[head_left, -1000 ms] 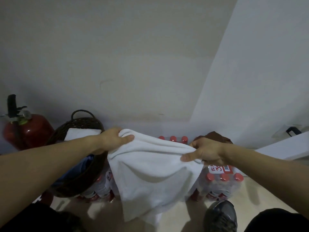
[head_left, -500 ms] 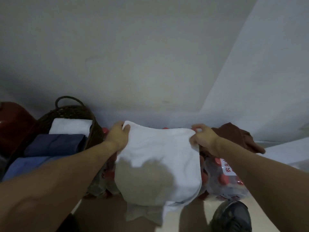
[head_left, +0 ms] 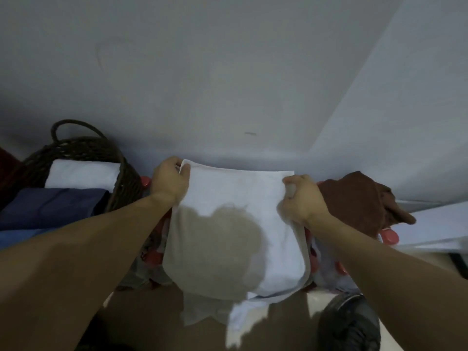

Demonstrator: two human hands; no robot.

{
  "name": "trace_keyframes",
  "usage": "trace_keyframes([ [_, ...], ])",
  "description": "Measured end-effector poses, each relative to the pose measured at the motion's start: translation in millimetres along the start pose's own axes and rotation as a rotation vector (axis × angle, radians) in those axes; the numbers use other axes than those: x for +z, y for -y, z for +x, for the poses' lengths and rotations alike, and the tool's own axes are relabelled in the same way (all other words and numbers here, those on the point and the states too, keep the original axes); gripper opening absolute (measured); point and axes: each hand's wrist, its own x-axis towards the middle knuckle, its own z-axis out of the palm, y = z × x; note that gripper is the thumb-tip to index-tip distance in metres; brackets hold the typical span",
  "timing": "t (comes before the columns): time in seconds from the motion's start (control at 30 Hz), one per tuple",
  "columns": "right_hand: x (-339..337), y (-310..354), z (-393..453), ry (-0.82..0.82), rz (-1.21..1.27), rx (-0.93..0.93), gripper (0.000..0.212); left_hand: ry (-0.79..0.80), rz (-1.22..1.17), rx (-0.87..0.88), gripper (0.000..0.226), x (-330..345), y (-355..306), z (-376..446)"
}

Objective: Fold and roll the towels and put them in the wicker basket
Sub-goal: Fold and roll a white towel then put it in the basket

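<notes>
White towel [head_left: 235, 224] pinched at far corners by left hand [head_left: 169, 184] and right hand [head_left: 301, 198], its lower edge shadowed.

Dim, soft, wide-angle edge distortion

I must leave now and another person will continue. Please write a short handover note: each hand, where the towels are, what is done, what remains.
Left hand: grips the white towel at its far left corner.
Right hand: grips the far right corner.
The towel is spread over red-capped bottle packs, its near end hanging down.
Done: white and blue rolled towels sit in the wicker basket.
Left: fold, roll and basket this towel, then the brown towel on the right.
</notes>
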Motion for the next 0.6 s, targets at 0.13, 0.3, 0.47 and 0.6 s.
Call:
trace_keyframes([
  [0.13, -2, 14, -6, 0.027, -0.203, 0.107, 0.048, 0.043, 0.032, -0.106, 0.032, -17, -6, -5],
  [0.3, -4, 6, -54, -0.241, -0.019, 0.113, 0.033, -0.053, -0.058, -0.077, 0.01, -42, -24, -66],
  [0.47, 13, -9, -113, -0.482, 0.267, 0.107, 0.011, -0.192, -0.283, -0.258, 0.007, -50, -16, -147],
  [0.6, 43, -25, -163, -0.592, 0.444, 0.289, 0.001, -0.143, -0.379, -0.411, 0.018, -37, 8, -212],
])
